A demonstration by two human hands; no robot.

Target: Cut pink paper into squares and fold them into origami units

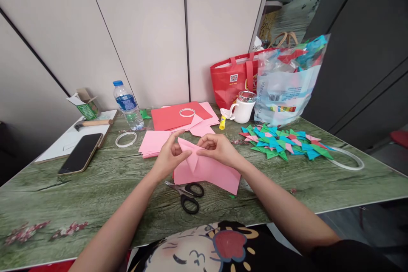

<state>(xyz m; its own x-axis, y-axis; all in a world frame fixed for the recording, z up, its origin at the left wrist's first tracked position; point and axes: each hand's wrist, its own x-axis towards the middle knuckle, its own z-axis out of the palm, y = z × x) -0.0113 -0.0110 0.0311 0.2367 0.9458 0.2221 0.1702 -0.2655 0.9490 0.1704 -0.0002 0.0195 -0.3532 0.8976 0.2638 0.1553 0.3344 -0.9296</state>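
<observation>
Between my two hands is a folded piece of pink paper (pixel 192 162), with a pointed flap hanging down its front. My left hand (pixel 170 155) pinches its left side, thumb in front and fingers behind. On the other side my right hand (pixel 216 148) grips it between thumb and curled fingers. Just beneath the hands lie pink paper sheets (pixel 219 174), with a bit of red showing at their left edge. A pair of black-handled scissors (pixel 188 195) rests in front of them. Behind my left hand sits a stack of pink paper pieces (pixel 153 142).
At the back are red paper (pixel 172 117), a glue stick (pixel 222 122), a white mug (pixel 245 108), a red bag (pixel 223 83) and a plastic bag (pixel 283 89). Folded colored paper pieces (pixel 283 140) pile at right. Leftward stand a bottle (pixel 129 106), tape roll (pixel 126 139), phone (pixel 81 153) and hammer (pixel 94 123).
</observation>
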